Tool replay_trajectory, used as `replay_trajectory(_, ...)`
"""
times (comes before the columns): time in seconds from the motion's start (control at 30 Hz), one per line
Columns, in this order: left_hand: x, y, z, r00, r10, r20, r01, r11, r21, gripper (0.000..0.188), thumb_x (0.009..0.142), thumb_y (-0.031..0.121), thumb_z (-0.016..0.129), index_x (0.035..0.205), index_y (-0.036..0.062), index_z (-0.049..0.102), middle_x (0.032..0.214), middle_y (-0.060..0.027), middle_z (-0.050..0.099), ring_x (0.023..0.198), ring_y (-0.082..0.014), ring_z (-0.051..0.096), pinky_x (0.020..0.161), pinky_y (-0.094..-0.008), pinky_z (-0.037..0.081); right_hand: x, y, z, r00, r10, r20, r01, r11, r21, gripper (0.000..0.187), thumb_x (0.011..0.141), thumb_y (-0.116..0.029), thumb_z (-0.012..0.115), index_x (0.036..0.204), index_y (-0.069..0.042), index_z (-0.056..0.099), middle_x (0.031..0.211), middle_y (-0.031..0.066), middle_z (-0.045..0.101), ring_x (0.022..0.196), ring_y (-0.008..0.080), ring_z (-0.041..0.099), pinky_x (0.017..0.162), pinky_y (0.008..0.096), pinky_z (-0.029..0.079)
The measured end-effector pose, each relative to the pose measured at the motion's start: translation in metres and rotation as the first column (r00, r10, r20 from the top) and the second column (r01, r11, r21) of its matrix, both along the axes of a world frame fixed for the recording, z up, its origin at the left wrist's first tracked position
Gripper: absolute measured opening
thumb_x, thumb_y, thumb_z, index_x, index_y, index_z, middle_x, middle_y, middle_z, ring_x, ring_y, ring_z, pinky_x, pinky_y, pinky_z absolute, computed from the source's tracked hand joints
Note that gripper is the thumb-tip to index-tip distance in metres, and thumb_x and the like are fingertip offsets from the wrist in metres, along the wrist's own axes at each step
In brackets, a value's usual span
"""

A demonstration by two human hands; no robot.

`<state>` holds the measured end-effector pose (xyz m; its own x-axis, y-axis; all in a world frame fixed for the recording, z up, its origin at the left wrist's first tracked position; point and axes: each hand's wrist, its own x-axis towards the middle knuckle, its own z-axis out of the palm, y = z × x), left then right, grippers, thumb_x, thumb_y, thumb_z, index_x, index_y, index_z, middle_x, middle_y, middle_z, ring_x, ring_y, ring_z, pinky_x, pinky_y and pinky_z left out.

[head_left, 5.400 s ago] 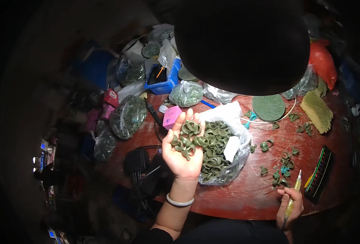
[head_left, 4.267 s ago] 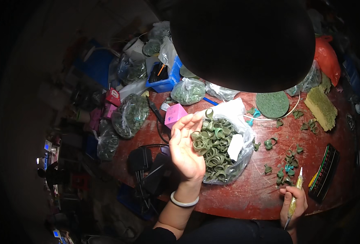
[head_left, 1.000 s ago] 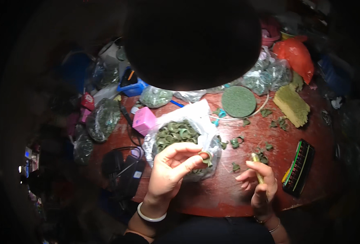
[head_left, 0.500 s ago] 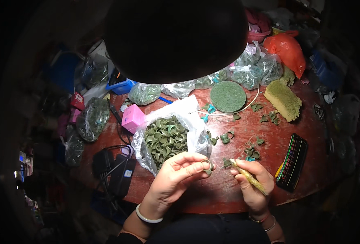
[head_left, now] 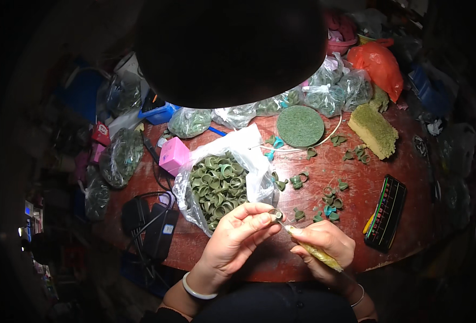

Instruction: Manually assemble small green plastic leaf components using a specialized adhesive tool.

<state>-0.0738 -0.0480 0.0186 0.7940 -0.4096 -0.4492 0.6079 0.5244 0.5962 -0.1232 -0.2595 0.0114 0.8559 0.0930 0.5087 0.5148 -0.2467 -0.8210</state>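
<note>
Between thumb and fingertips, my left hand pinches a small dark green ring with a thick top. My right hand grips a slim hand tool whose handle is wrapped in yellow. The tool's thin tip points at the ring; whether they touch, I cannot tell. Just beyond my left hand lies an open plastic bag filled with many green rings. Loose green rings lie scattered past my right hand, a few teal pieces among them.
A round green pad and a yellow-green sponge lie farther back. A phone rests at the right. Left of the bag are a pink box and black adapters with cables. Tied bags line the back under a dark lamp.
My right hand has moved left and slightly down, bringing the tool's tip up to the ring. The ring has turned a little in my left fingers.
</note>
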Motion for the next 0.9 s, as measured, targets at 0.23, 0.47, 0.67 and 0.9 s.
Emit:
replay_trajectory(0.23,0.013,0.008,0.015,0.690,0.069,0.721,-0.464,0.806,0.367,0.023,0.094,-0.008,0.068,0.116,-0.0046,0.062,0.109,-0.0142,0.071,0.099,-0.0182,0.070,0.091,-0.0317,0.058,-0.011,-0.008,-0.001,0.982,-0.146,0.118,0.148,0.989,-0.005,0.035,0.085,-0.008,0.082,0.117,-0.004,0.069,0.094,0.0123,0.072,0.072,0.0237,0.068,0.066,0.0336,0.056)
replay_trajectory(0.47,0.037,0.019,0.018,0.343,-0.355,0.870,-0.824,0.331,0.460,0.020,0.085,-0.007,0.073,0.104,-0.0029,0.070,0.101,-0.0145,0.068,0.091,-0.0287,0.068,0.085,-0.0368,0.054,-0.037,-0.028,-0.032,0.835,-0.544,-0.081,0.540,0.839,-0.065,0.023,0.093,-0.006,0.074,0.113,0.003,0.065,0.092,0.0146,0.071,0.075,0.0220,0.068,0.068,0.0309,0.055)
replay_trajectory(0.67,0.048,-0.063,-0.007,0.180,-0.727,0.663,-0.696,0.382,0.608,0.042,0.089,-0.002,0.064,0.130,-0.0076,0.055,0.125,-0.0276,0.060,0.113,-0.0448,0.061,0.099,-0.0485,0.049,-0.047,-0.029,-0.042,0.837,-0.547,-0.023,0.540,0.831,-0.133,0.024,0.093,-0.006,0.073,0.114,0.001,0.065,0.090,0.0140,0.070,0.071,0.0229,0.066,0.065,0.0326,0.053)
replay_trajectory(0.9,0.128,-0.074,-0.044,0.293,-0.896,0.333,-0.878,-0.114,0.465,0.030,0.084,0.005,0.062,0.114,-0.0012,0.062,0.098,-0.0185,0.065,0.090,-0.0375,0.064,0.080,-0.0482,0.048,-0.040,-0.030,-0.036,0.853,-0.516,0.079,0.523,0.841,-0.139,0.027,0.091,-0.006,0.075,0.115,0.000,0.065,0.087,0.0136,0.069,0.067,0.0255,0.064,0.060,0.0333,0.052)
